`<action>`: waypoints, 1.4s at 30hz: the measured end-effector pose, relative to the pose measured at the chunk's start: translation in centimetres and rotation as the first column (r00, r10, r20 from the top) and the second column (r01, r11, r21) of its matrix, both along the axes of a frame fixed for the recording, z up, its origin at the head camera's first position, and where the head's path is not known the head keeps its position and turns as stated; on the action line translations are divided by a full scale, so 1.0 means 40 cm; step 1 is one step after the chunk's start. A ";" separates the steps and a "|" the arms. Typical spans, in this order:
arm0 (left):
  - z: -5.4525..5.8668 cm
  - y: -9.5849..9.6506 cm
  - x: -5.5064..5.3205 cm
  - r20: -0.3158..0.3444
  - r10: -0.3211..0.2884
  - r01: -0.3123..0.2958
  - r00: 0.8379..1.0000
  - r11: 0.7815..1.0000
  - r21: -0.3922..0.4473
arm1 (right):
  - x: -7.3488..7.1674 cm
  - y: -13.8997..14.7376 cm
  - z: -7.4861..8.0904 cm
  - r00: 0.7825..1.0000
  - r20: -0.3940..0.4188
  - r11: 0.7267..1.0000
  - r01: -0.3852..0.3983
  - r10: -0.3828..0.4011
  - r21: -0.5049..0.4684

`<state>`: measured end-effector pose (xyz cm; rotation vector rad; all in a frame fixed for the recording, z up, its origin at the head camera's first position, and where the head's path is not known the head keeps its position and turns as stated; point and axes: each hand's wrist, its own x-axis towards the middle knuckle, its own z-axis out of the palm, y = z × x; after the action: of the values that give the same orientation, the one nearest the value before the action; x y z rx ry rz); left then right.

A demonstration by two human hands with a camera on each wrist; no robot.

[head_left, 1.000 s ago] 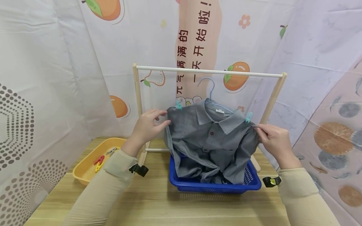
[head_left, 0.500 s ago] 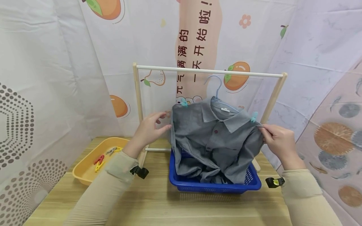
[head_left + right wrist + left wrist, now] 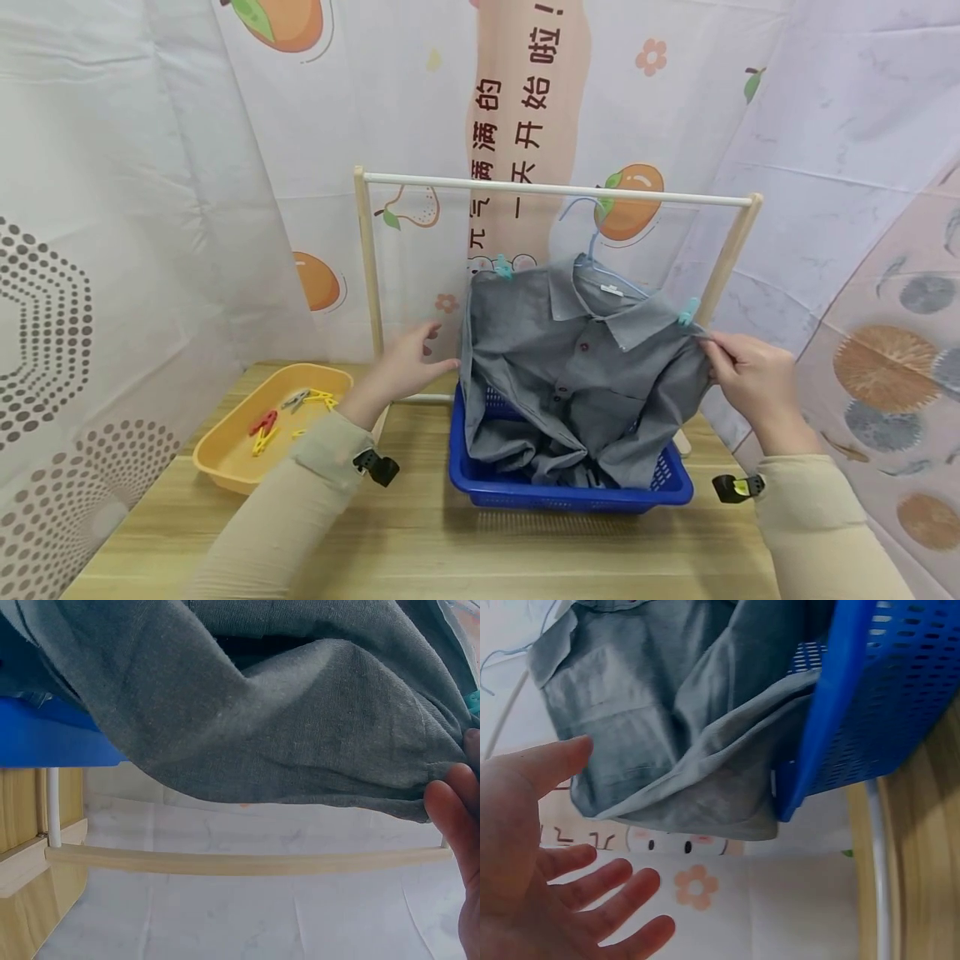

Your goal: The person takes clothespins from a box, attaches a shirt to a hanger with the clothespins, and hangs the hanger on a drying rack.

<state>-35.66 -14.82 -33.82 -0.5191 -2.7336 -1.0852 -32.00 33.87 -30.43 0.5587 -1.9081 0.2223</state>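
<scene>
A grey button-up shirt (image 3: 517,321) hangs on a light blue hanger (image 3: 594,242), its lower part bunched in a blue perforated basket (image 3: 555,498). Teal clothespins (image 3: 503,267) sit at both shoulders. My right hand (image 3: 753,379) pinches the shirt near its right-side shoulder, just outside the clothespin there; the right wrist view shows thumb and fingers at the cloth's edge. My left hand (image 3: 397,367) is off the shirt, left of its sleeve, holding nothing. In the left wrist view its fingers (image 3: 622,900) are spread apart, with the thumb overlapping the shirt.
Behind the shirt stands a wooden rack with a white rod (image 3: 465,182); the hanger's hook is just below the rod. A yellow tray (image 3: 225,475) with red, yellow and grey clothespins (image 3: 264,429) lies at the left. Patterned curtains enclose the wooden table (image 3: 420,550).
The shirt and hanger have shifted right along with my right hand, and the hook has risen slightly. My left hand has dropped lower and away from the left shoulder.
</scene>
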 end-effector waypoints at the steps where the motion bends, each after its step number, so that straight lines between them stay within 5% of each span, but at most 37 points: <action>1: -0.007 0.002 -0.002 0.014 -0.008 0.008 1.000 1.000 -0.002 | 0.000 0.002 -0.001 1.000 -0.002 1.000 0.002 -0.002 0.000; 13: -0.070 0.010 -0.019 0.115 -0.047 0.058 0.992 0.994 -0.089 | 0.004 0.026 -0.009 0.999 0.002 0.999 0.034 -0.034 0.003; 23: -0.105 0.013 -0.017 0.157 -0.075 0.086 0.985 0.994 -0.063 | 0.008 0.044 -0.015 0.997 0.026 0.998 0.066 -0.066 -0.005; 42: -0.144 0.018 -0.016 0.194 -0.146 0.181 0.970 0.967 -0.178 | 0.013 0.064 -0.018 0.997 0.028 0.997 0.071 -0.070 -0.018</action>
<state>-36.31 -14.09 -39.60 -0.7201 -3.0215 -0.9447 -31.50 36.44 -31.16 0.4764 -1.9467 0.2032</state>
